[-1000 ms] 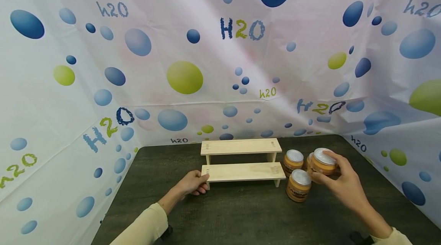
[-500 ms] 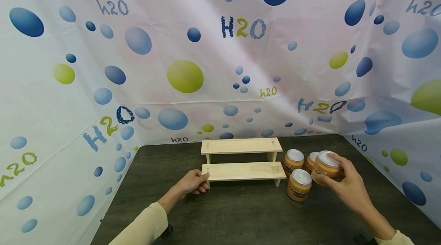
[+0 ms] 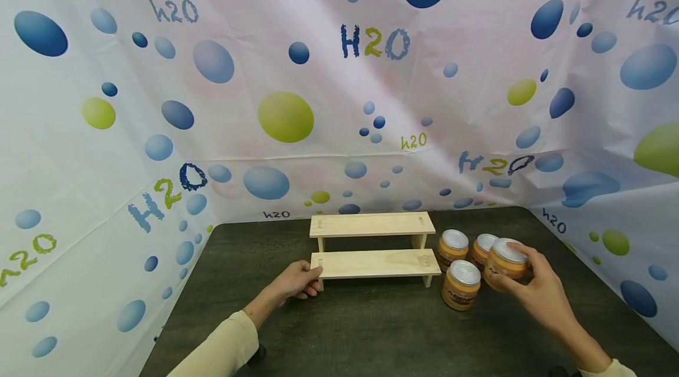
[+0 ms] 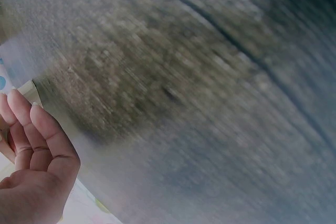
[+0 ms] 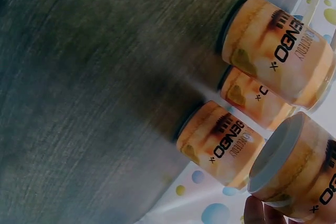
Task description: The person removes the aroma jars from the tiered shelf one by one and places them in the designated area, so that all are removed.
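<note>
A two-step wooden stand (image 3: 376,264) in pale wood rests on the dark table. My left hand (image 3: 299,281) grips the left end of its lower step, thumb on top and fingers curled beneath. On the right, my right hand (image 3: 542,291) holds an orange jar (image 3: 500,274) with a silver lid, fingers at the lid and thumb at the near side. The right wrist view shows this held jar (image 5: 307,169) tilted, its base off the table. Close around it stand similar jars: a front one (image 3: 460,291), a back left one (image 3: 451,250) and one behind (image 3: 481,250).
The dark tabletop (image 3: 339,330) spreads in front of the stand. A white sheet (image 3: 228,129) printed with blue and green dots hangs behind and along both sides. The jars stand just right of the stand's right end.
My right hand has moved the held jar slightly right and nearer to me, uncovering more of the jar behind it. My left hand stays at the stand.
</note>
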Action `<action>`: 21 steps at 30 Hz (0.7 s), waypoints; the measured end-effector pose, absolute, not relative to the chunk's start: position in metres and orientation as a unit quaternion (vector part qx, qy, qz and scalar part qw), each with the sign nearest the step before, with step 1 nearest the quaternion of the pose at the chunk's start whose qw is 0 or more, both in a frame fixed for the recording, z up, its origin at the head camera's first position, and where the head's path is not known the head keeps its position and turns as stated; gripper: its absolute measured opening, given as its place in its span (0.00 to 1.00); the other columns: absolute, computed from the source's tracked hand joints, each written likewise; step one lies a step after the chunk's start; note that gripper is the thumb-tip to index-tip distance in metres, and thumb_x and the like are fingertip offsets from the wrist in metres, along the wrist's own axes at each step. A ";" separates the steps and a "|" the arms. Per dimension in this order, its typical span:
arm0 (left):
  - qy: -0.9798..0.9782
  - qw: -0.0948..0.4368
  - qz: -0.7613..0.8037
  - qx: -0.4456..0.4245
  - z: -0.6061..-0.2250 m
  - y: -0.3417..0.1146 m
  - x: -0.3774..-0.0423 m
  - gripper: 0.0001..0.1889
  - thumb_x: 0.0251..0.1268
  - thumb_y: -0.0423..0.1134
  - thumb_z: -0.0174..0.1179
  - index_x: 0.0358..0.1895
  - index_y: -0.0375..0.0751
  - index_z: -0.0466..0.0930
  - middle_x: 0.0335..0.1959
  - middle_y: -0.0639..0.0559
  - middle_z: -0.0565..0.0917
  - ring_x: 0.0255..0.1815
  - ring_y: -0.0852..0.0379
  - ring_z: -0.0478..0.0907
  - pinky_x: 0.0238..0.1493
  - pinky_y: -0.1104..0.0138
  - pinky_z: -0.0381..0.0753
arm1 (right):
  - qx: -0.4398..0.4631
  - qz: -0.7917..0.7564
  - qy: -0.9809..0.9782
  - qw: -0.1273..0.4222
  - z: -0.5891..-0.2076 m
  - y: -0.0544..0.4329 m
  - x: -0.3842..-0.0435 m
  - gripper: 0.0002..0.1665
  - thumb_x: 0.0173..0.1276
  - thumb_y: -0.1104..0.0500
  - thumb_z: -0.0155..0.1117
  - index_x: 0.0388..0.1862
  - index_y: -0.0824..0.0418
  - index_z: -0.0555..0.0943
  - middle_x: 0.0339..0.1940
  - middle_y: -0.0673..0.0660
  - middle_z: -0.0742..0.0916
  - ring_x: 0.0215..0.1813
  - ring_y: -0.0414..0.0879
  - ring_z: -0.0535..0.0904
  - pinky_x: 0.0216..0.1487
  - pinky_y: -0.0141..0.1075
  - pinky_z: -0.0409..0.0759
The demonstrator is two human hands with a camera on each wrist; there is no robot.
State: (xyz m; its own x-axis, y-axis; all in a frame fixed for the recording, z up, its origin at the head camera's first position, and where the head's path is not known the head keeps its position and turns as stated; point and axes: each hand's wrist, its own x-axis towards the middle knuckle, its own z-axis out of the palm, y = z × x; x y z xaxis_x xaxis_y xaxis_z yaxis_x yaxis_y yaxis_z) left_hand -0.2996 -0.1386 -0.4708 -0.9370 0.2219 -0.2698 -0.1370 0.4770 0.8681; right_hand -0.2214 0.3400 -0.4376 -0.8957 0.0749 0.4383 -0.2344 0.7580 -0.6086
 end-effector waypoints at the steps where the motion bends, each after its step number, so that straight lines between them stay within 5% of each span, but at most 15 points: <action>1: 0.841 0.177 0.511 0.026 -0.471 -0.139 -0.300 0.16 0.79 0.48 0.51 0.38 0.38 0.73 0.29 0.49 0.84 0.27 0.60 0.82 0.33 0.62 0.81 | 0.043 0.345 -0.911 0.222 -0.438 0.341 -0.221 0.46 0.61 0.56 0.77 0.73 0.65 0.65 0.57 0.73 0.74 0.41 0.16 0.63 0.31 0.29 0.76; 13: 0.839 0.185 0.512 0.023 -0.470 -0.139 -0.302 0.16 0.79 0.48 0.51 0.37 0.39 0.72 0.29 0.51 0.84 0.27 0.60 0.82 0.33 0.63 0.81 | 0.037 0.336 -0.915 0.222 -0.448 0.343 -0.222 0.44 0.59 0.58 0.79 0.70 0.64 0.67 0.53 0.70 0.75 0.39 0.21 0.65 0.30 0.30 0.73; 21: 0.838 0.187 0.512 0.024 -0.473 -0.138 -0.303 0.15 0.79 0.48 0.51 0.37 0.39 0.72 0.29 0.51 0.84 0.27 0.60 0.82 0.33 0.63 0.80 | 0.034 0.326 -0.921 0.210 -0.455 0.344 -0.224 0.43 0.59 0.60 0.79 0.68 0.67 0.68 0.54 0.72 0.75 0.44 0.50 0.75 0.31 0.30 0.72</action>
